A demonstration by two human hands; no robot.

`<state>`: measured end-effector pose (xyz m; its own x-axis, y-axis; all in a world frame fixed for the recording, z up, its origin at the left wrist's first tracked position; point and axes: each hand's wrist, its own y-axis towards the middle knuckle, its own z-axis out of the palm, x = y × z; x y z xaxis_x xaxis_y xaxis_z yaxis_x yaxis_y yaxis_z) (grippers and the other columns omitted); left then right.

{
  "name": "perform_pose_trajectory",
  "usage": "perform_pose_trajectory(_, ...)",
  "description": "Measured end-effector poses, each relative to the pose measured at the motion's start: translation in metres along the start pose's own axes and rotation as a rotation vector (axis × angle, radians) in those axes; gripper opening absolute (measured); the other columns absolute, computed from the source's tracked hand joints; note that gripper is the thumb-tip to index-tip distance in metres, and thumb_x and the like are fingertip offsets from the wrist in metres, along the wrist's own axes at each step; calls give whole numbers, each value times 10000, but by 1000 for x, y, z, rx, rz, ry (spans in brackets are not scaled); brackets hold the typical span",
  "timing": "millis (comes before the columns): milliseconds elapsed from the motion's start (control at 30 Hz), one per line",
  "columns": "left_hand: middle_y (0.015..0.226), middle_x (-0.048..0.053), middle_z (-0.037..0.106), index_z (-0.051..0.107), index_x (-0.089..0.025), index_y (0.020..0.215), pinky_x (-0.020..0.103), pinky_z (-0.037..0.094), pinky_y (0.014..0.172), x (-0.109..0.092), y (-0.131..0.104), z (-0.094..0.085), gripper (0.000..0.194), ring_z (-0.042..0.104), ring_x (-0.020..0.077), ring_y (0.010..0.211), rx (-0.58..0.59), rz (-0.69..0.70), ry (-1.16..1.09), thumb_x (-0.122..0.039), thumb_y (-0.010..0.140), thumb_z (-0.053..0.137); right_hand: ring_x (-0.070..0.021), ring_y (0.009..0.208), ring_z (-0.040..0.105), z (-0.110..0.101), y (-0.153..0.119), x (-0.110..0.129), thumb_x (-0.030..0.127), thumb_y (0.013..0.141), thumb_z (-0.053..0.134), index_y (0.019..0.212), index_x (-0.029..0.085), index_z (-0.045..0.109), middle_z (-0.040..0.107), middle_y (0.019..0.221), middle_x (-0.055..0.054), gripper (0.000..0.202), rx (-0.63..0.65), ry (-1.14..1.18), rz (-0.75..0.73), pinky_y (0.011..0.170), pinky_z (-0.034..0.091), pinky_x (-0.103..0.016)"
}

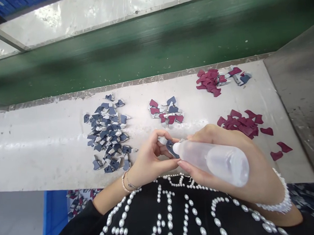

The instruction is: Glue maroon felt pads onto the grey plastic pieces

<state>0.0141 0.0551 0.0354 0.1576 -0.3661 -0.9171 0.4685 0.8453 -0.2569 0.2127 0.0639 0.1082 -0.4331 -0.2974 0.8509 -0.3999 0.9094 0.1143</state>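
Note:
My left hand (pixel 155 157) pinches a small navy and light-grey plastic part (pixel 169 146) between thumb and fingers, just above the table's front side. Wrapped round a translucent squeeze bottle (pixel 213 161) is my right hand (pixel 242 158). The bottle lies tilted nearly flat, its white tip at the navy part; whether the tip touches it I cannot tell. A little liquid shows through the bottle wall. Left of my hands is a heap of similar navy and grey parts (pixel 108 130). A small group of maroon and navy parts (pixel 169 110) lies just beyond my fingers.
Maroon pieces lie at the right in a near pile (pixel 242 124) and a far pile (pixel 207 80). A green conveyor belt (pixel 143 52) runs behind the white table (pixel 43 143). A metal panel (pixel 298 80) bounds the right. Below the left edge stands a blue bin (pixel 55 208).

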Motion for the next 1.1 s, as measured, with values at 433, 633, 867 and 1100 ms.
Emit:
perform_pose_trajectory(433, 984, 14, 625, 504, -239, 1074, 160, 507, 568, 1, -1, -1, 532, 603, 79, 645, -17, -29, -13, -152, 695, 866, -130, 570, 629, 1, -5, -4, 328, 889, 700, 870, 249, 524, 645, 748, 37, 194, 40, -18, -19, 526, 476, -290)
perform_pose_trajectory(633, 1051, 20, 633, 505, -244, 1073, 154, 507, 583, 0, -1, -1, 520, 603, 70, 663, -17, -11, -23, -167, 709, 869, -144, 571, 638, 1, -6, -4, 315, 882, 708, 874, 250, 530, 660, 759, 21, 190, 25, -28, -15, 519, 482, -297)
perform_pose_trajectory(867, 1122, 21, 662, 514, -252, 1073, 167, 533, 649, -1, 0, -1, 544, 623, 80, 717, -11, -2, -33, -145, 687, 882, -166, 582, 648, -1, -6, -4, 349, 878, 705, 876, 263, 538, 660, 748, 22, 187, 48, -44, -29, 516, 490, -308)
perform_pose_trajectory(1100, 1136, 27, 688, 505, -250, 1059, 181, 551, 693, -4, 1, 1, 460, 657, 108, 802, -34, 42, 35, -82, 749, 800, -166, 620, 655, 0, -11, -2, 382, 855, 739, 872, 278, 502, 680, 811, 28, 260, 27, -103, -27, 544, 487, -293)
